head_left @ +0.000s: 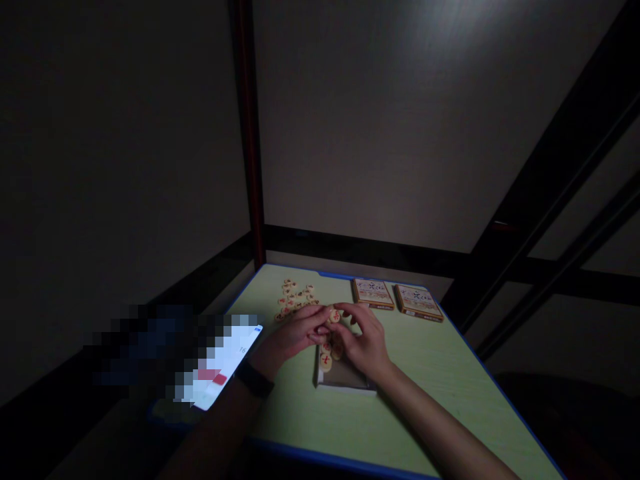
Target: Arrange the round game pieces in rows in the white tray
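Note:
A round Chinese chess piece (335, 316) with a red character is held up between my two hands. My left hand (304, 328), a dark band on its wrist, has its thumb and fingers closed at the piece's left side. From the right, my right hand (367, 338) pinches around the same piece with thumb and forefinger. Beneath them lies a shallow open box (350, 389) with a light rim. Inside its left part are a few pieces, among them a red-marked piece (325, 361). My hands hide the far part of the box.
Loose chess pieces (287, 291) lie scattered at the table's back left. Two printed flat boxes, a left box (373, 294) and a right box (419, 303), rest at the back right. A lit screen (233, 357) stands left of my wrist. The green table (430, 387) has a blue edge; walls rise behind.

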The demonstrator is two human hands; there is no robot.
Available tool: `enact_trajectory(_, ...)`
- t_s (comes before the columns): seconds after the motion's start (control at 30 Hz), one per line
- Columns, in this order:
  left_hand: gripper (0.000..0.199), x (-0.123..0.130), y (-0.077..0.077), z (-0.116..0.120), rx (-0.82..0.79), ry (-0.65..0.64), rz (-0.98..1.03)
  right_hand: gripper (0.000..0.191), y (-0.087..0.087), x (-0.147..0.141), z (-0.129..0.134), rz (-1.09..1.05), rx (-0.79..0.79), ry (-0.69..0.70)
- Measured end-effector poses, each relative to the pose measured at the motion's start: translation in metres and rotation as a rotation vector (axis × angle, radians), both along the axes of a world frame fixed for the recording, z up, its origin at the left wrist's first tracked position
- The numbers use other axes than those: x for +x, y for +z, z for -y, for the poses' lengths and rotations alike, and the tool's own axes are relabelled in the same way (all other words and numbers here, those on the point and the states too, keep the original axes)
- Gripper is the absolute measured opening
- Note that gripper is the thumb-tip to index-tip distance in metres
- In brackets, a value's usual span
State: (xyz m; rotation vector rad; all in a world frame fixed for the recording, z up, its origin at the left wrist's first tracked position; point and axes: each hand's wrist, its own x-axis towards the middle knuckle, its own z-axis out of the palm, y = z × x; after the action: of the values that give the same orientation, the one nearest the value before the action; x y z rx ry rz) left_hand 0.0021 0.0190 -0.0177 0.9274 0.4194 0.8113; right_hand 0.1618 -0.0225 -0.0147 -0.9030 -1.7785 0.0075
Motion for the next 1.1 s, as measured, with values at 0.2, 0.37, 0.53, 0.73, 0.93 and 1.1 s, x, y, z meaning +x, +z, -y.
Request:
enact_trajectory(0.2,0.041,0.001,0.005,0.001,0.009,-0.017,0.026,0.019,-0.001,0.001,0.001,-0.071,0.035,-0.052)
enact_trajectory(0.37,0.045,0.001,0.005,0.001,0.006,-0.035,-0.01,0.02,0.0,0.001,0.002,0.021,0.061,-0.008)
enact_trajectory(0.53,0.047,-0.001,0.004,0.002,0.027,-0.044,-0.041,0.022,0.005,0.002,0.003,0.148,0.08,0.036)
enact_trajectory(0.73,0.043,-0.001,-0.001,0.001,0.058,-0.037,-0.033,0.022,0.008,0.003,0.004,0.193,0.098,0.042)
enact_trajectory(0.93,0.044,0.0,-0.002,0.0,0.061,-0.054,-0.012,0.02,0.007,0.003,0.005,0.167,0.111,0.026)
enact_trajectory(1.1,0.042,0.0,-0.001,0.001,0.079,-0.049,-0.007,0.018,0.01,0.001,0.008,0.174,0.104,0.008)
